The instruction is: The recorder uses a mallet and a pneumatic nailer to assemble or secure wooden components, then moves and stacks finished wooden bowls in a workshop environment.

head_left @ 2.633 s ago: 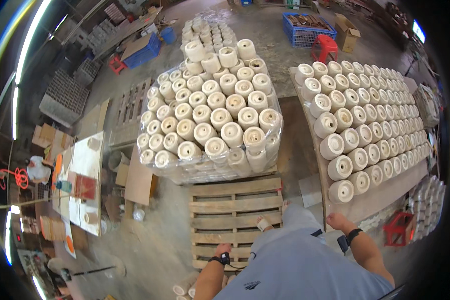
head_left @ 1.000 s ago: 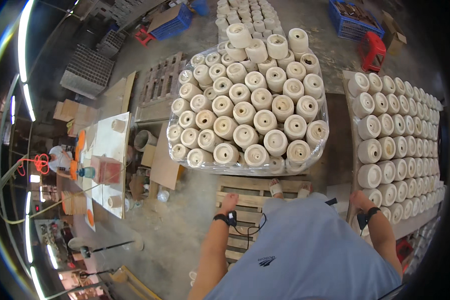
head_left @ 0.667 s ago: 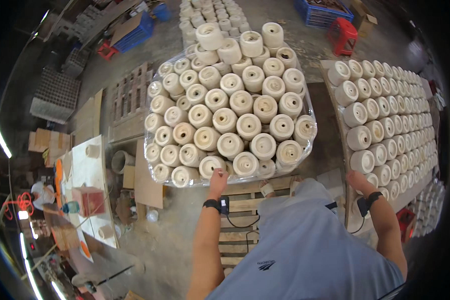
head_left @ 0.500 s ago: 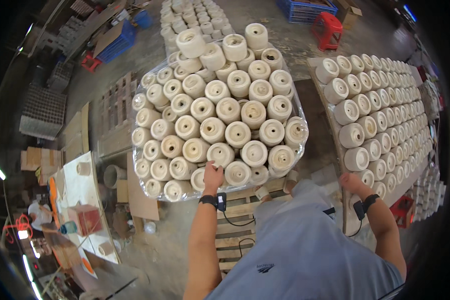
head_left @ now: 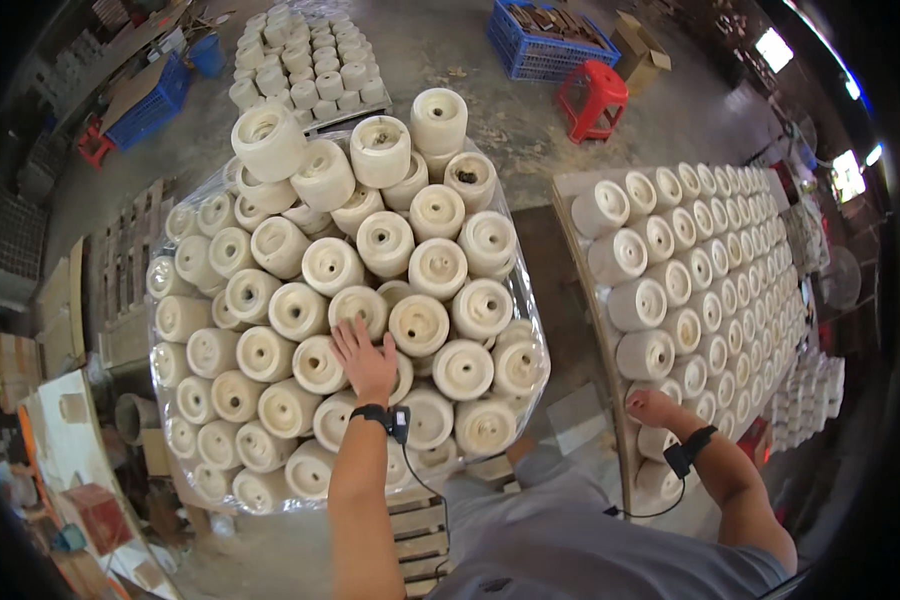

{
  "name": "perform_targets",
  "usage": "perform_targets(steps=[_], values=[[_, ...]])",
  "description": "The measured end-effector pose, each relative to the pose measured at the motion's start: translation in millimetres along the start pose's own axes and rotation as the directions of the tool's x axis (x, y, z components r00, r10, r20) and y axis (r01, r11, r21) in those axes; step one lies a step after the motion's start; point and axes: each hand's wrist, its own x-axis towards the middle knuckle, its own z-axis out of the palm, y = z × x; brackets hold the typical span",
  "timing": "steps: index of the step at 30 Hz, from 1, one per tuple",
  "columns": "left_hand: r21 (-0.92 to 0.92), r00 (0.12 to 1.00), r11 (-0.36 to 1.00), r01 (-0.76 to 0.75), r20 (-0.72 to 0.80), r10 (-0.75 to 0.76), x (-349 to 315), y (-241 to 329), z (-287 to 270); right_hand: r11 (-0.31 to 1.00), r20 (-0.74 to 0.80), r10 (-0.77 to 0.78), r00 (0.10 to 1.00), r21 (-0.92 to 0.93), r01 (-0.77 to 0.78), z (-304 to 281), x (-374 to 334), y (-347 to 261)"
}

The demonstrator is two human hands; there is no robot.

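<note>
Head-worn left fisheye, tipped down and forward
From above the grey shirt (head_left: 570, 545), it looks near onto the left hand (head_left: 367, 368) and piled off-white cylinders (head_left: 320, 262), reaching out to the red plastic stool (head_left: 592, 98) farther off.

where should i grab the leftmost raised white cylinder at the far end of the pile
Grip the white cylinder by its outer wall, probably from above and the left: it sits high with its round side exposed, while another cylinder crowds its right.
</note>
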Motion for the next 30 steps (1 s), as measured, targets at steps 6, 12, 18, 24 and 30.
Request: perform_targets(steps=[6,12,18,24,30], values=[[0.093,0.998,0.995,-0.029,-0.048,0.034,7,1,7,0.961,-0.063,-0.229,0.971,-0.176,0.215,-96,120,-71],[0.140,1.000,0.990,-0.009,0.024,0.006,18,4,8,0.892,-0.462,-0.416,0.783,-0.042,0.450,-169,230,-196],[0.146,1.000,0.989,0.011,0.022,-0.014,26,5,11,0.799,-0.697,-0.498,0.516,-0.136,0.586,-189,304,-278],[0.172,0.996,0.985,0.018,0.082,-0.032,32,8,12,0.785,-0.743,-0.520,0.421,-0.222,0.578,-190,361,-305],[0.180,0.996,0.983,0.024,0.080,-0.039,36,8,14,0.803,-0.813,-0.457,0.361,-0.204,0.560,-197,396,-315]])
